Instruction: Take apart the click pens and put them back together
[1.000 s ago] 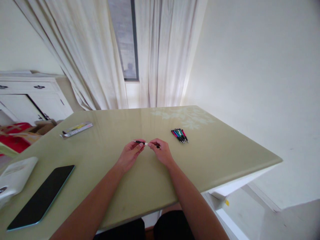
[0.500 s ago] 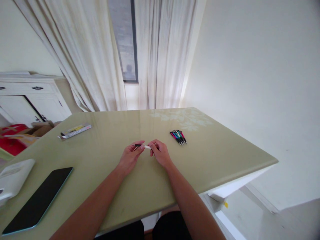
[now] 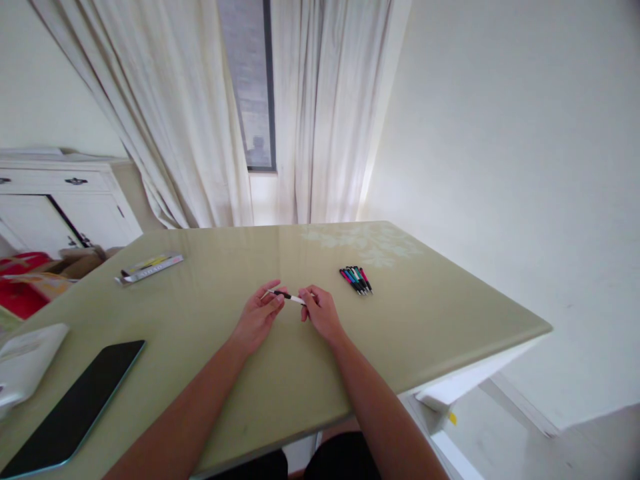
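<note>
Over the table [image 3: 425, 333], at dial centre: one pen [image 3: 295, 299], white with black grip, tip aimed toward ten o'clock, spanning the gap between the hands. Right hand [image 3: 323, 313]: pinched the white end between thumb and fingers. Left hand [image 3: 257, 317]: fingers parted around the black grip; whether they clasped or merely steadied it could not be told. At two o'clock, near the right hand: several pens [image 3: 357, 281], bunched side by side. At ten: packet [image 3: 153, 268]. At eight: tablet [image 3: 75, 407]. Step, as judged: two-handed handling of the single pen. Next move, as judged, called for a firm right pinch and light left fingers.
</note>
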Demonstrator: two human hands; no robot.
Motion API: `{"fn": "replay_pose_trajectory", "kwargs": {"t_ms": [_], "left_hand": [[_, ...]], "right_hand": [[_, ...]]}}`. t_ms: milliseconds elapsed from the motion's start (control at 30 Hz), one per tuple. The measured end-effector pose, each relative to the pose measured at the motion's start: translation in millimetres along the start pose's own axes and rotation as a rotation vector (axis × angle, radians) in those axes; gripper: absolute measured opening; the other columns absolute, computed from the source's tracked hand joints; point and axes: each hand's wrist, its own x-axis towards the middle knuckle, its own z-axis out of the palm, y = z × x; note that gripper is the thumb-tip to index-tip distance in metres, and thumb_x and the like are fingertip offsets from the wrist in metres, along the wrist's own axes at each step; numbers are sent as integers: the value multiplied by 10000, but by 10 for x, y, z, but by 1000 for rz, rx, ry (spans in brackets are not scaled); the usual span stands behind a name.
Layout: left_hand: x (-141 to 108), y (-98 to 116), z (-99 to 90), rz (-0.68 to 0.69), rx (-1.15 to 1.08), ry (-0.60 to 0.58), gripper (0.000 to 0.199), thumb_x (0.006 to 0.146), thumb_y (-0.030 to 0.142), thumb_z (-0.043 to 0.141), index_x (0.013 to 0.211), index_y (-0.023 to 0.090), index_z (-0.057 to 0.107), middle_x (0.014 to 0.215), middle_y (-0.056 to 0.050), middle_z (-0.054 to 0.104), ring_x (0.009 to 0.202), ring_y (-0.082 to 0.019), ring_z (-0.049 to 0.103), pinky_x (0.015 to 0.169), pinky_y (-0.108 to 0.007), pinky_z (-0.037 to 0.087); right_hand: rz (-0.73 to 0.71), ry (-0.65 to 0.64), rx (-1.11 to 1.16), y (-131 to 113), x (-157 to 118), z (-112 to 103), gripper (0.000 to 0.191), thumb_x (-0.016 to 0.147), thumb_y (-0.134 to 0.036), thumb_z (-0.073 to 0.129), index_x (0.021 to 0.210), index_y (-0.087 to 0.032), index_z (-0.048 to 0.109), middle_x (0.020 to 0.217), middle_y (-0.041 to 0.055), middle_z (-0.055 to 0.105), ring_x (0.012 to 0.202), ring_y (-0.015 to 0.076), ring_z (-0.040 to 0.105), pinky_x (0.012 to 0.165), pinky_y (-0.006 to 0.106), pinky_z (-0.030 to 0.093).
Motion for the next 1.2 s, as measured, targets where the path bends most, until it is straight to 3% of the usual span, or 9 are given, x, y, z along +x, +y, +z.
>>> {"fn": "replay_pose_trajectory", "kwargs": {"t_ms": [200,367,533,633,767,867,967,1133,1200], "left_hand": [[-4,23,12,-9,-19,44,403,614,253,958,953,176,754,912,-7,770,810,-93,694,746,-181,566],[-3,49,13,30,-38,12,486,641,235,948,1083,205,748,1129,-41,764,922,-109,702,813,-198,571],[34,45,-38,20,-35,112,262,646,263,942,795,155,755,838,-5,752,742,-78,675,687,-160,557],[39,65,-47,43,-61,88,336,613,194,953,898,171,776,879,-15,767,804,-90,697,782,-171,570],[30,71,-36,71,-69,13,469,665,182,927,1101,221,757,1141,-41,759,972,-111,709,905,-194,566],[42,43,-51,32,-49,55,255,691,238,920,883,168,767,966,-25,767,850,-94,708,815,-179,584],[48,39,-58,15,-50,84,249,639,217,946,780,152,751,777,8,726,717,-69,673,728,-153,578],[23,75,-24,50,-68,39,289,661,196,929,902,172,773,974,-25,761,836,-88,696,834,-183,580],[22,79,-26,42,-44,55,231,683,188,915,857,159,766,925,-21,759,788,-72,688,809,-164,574]], "right_hand": [[8,13,-13,-21,4,3,354,974,-484,526,807,-189,628,474,-44,572,419,103,449,453,206,316],[19,22,25,-54,-3,10,347,965,-481,537,811,-184,628,476,-40,576,414,103,438,441,206,310],[20,18,22,-73,-8,14,362,973,-494,531,820,-184,636,480,-37,576,418,102,445,443,204,312],[31,21,35,-82,-5,14,387,973,-513,523,822,-178,643,481,-33,573,419,103,448,443,207,318],[36,32,43,-84,4,15,399,968,-523,523,807,-178,640,477,-32,568,413,101,434,437,208,310],[30,29,42,-78,5,17,395,967,-525,529,803,-181,632,481,-34,572,417,100,443,438,206,311],[31,21,66,-78,2,19,396,966,-530,531,813,-180,632,482,-35,573,416,99,448,439,204,313],[48,12,63,-94,2,15,410,969,-537,518,805,-177,627,486,-29,583,418,100,463,441,203,323],[47,14,64,-95,4,13,395,964,-526,526,799,-180,622,481,-30,582,413,101,459,438,204,324]]}}
